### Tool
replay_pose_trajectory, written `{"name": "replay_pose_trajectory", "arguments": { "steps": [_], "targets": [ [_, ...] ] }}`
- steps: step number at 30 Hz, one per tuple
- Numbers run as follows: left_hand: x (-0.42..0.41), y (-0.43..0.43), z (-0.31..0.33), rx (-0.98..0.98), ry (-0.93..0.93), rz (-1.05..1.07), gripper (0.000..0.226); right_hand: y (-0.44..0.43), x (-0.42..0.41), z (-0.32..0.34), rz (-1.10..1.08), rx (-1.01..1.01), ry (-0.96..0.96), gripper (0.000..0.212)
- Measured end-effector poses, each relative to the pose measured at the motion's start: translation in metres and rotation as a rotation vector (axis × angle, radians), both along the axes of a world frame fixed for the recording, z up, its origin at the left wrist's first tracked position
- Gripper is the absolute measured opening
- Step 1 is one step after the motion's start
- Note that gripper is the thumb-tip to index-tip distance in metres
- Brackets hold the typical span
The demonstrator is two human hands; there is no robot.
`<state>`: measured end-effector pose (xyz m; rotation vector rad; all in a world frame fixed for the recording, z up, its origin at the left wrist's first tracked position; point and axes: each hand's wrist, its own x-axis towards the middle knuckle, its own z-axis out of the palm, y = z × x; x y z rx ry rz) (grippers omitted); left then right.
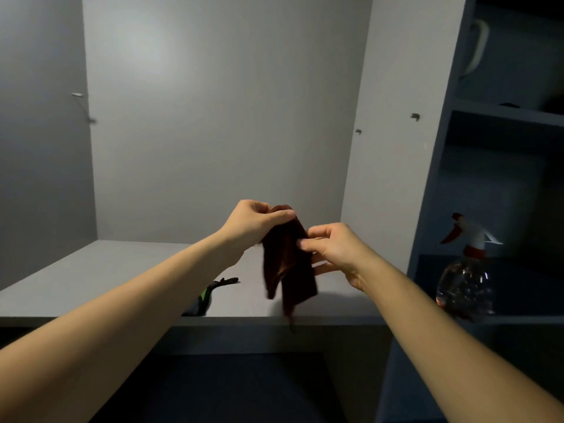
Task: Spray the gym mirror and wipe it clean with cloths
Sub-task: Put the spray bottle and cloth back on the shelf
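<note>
A: Position of the cloth (288, 264)?
B: Hanging above the grey ledge (106, 279), pinched at top by left hand (258, 222), at the side edge by right hand (334, 250).
A: Handling?
B: Probably soft, light, limp; best taken by two corners.

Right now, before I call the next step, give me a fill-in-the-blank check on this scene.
1. The left hand and right hand both grip the brown cloth; ____ hand touches the spray bottle.
2. The spray bottle stands on a shelf to the person's ____.
3. Its trigger is ____.
Answers: neither, right, red.
</note>
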<state>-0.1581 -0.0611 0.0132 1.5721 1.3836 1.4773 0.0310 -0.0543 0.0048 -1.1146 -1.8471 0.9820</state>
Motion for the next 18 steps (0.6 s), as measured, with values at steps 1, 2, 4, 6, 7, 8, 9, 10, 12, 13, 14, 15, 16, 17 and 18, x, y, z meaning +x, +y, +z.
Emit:
{"name": "replay_pose_trajectory", "arguments": {
  "steps": [1,2,4,6,7,8,9,10,12,13,14,15,16,17,18],
  "targets": [
    [0.001,0.002,0.001,0.008,0.006,0.009,0.037,0.001,0.002,0.0,-0.014,0.033,-0.017,0.009],
    [0.002,0.002,0.003,0.012,0.025,0.017,0.044,0.001,0.004,0.001,-0.027,0.061,-0.032,0.009],
    [0.002,0.003,0.008,-0.009,0.12,0.012,0.051,0.0,0.005,0.004,-0.022,0.069,-0.048,0.013],
    [0.003,0.008,0.01,-0.044,0.279,0.04,0.051,0.0,0.003,0.008,-0.029,0.019,-0.007,0.019],
    [0.003,0.013,0.009,-0.035,0.389,0.104,0.056,0.003,0.0,0.008,-0.06,-0.015,0.019,0.019],
    [0.001,0.019,0.005,-0.012,0.528,0.209,0.059,0.005,-0.003,0.005,-0.11,-0.043,0.03,0.016],
    [-0.001,0.024,0.0,0.032,0.682,0.338,0.058,0.009,-0.005,0.001,-0.192,-0.02,-0.032,0.014],
    [-0.002,0.027,-0.008,0.087,0.811,0.428,0.052,0.015,-0.005,-0.005,-0.291,0.068,-0.222,0.012],
    [-0.002,0.022,-0.025,0.165,0.924,0.391,0.038,0.021,0.001,-0.019,-0.455,0.304,-0.627,0.015],
    [0.0,0.016,-0.036,0.171,0.962,0.302,0.037,0.02,0.003,-0.026,-0.458,0.399,-0.697,0.018],
    [0.003,0.01,-0.047,0.149,1.019,0.205,0.041,0.016,0.005,-0.032,-0.394,0.441,-0.689,0.02],
    [0.007,0.003,-0.06,0.086,1.106,0.12,0.048,0.012,0.007,-0.04,-0.301,0.457,-0.675,0.021],
    [0.01,-0.002,-0.073,0.0,1.205,0.056,0.054,0.006,0.007,-0.046,-0.197,0.447,-0.684,0.022],
    [0.013,-0.004,-0.084,-0.097,1.295,0.01,0.058,0.002,0.007,-0.054,-0.098,0.401,-0.745,0.024],
    [0.013,-0.004,-0.092,-0.183,1.36,-0.023,0.059,-0.002,0.007,-0.061,-0.016,0.339,-0.836,0.03]
  ]
}}
